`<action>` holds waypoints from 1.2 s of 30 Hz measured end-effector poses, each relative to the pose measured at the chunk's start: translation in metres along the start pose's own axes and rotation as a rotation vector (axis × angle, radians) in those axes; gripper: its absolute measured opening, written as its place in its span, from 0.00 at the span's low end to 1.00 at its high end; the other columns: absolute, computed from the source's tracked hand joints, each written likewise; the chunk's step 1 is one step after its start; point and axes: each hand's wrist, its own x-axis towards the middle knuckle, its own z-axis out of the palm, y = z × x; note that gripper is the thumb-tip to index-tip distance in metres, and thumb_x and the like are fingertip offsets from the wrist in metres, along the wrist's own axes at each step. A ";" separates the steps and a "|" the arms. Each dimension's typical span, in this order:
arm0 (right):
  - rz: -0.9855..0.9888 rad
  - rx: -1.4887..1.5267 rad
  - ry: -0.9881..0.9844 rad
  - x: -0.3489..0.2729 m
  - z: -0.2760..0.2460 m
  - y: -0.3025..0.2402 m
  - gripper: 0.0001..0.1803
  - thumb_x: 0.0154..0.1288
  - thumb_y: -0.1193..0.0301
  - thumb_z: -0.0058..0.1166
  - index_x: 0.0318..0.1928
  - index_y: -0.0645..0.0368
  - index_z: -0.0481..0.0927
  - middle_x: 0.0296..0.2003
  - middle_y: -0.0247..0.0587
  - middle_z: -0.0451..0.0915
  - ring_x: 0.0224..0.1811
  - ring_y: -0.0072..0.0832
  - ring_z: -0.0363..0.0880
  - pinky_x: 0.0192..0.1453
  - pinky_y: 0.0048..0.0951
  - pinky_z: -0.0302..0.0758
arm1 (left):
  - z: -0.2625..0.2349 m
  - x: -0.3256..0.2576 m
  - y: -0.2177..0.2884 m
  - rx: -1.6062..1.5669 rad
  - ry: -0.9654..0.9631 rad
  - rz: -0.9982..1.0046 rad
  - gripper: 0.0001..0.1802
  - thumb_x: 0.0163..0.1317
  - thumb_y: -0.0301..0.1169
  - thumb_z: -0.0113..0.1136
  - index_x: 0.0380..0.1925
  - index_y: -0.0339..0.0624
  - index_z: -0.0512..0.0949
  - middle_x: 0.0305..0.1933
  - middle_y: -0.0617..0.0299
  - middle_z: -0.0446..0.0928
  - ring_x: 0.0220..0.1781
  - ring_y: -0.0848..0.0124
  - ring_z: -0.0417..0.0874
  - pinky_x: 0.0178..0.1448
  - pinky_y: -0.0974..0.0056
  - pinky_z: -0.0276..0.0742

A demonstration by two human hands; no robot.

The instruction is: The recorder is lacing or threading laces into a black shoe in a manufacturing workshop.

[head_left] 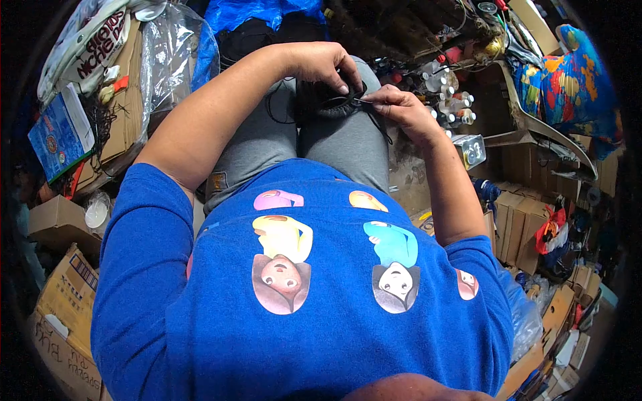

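Note:
A black shoe-like item (pixel 332 109) with a rounded opening rests on my grey-trousered lap, between my knees. My left hand (pixel 328 67) curls over its far side, thumb and fingers closed on the edge. At its right side my right hand (pixel 403 110) pinches a thin, shiny, needle-like piece (pixel 365 101), whose tip is against or very near the black material. Dark cord or thread hangs down both sides of my legs. The item's far end is hidden under my left hand.
On the left lie flattened cardboard (pixel 124 127), clear plastic wrap (pixel 172 57) and a blue book (pixel 61 137). To the right are several small clear bottles (pixel 455 107), a curved grey plastic piece (pixel 552 130) and stacked cardboard (pixel 521 224). Blue plastic sheeting (pixel 251 12) lies ahead.

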 end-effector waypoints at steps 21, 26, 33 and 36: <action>-0.443 -0.658 0.348 0.001 0.040 -0.037 0.10 0.47 0.77 0.60 0.34 0.54 0.82 0.28 0.42 0.77 0.30 0.37 0.78 0.35 0.32 0.74 | 0.005 -0.027 -0.003 0.314 0.506 0.006 0.24 0.46 0.19 0.54 0.46 0.46 0.78 0.42 0.56 0.74 0.43 0.66 0.74 0.48 0.64 0.69; -0.361 -0.714 0.402 -0.011 0.047 -0.025 0.16 0.46 0.77 0.58 0.40 0.49 0.82 0.27 0.39 0.73 0.33 0.36 0.74 0.41 0.34 0.69 | 0.044 -0.066 0.008 0.296 0.656 -0.013 0.18 0.48 0.18 0.51 0.39 0.45 0.79 0.38 0.56 0.72 0.43 0.64 0.74 0.52 0.61 0.67; -0.297 -0.680 0.393 -0.015 0.054 -0.013 0.20 0.54 0.80 0.51 0.47 0.49 0.80 0.29 0.36 0.69 0.35 0.29 0.70 0.42 0.26 0.66 | 0.073 -0.074 0.000 0.777 0.845 -0.070 0.16 0.49 0.21 0.59 0.39 0.47 0.82 0.27 0.60 0.72 0.33 0.68 0.74 0.37 0.69 0.68; -0.196 -0.391 0.251 -0.006 0.036 -0.014 0.22 0.52 0.82 0.47 0.44 0.45 0.83 0.31 0.39 0.71 0.38 0.29 0.72 0.46 0.25 0.70 | 0.062 -0.063 -0.001 0.256 0.836 -0.012 0.16 0.47 0.21 0.60 0.36 0.51 0.84 0.26 0.63 0.68 0.34 0.71 0.70 0.39 0.69 0.66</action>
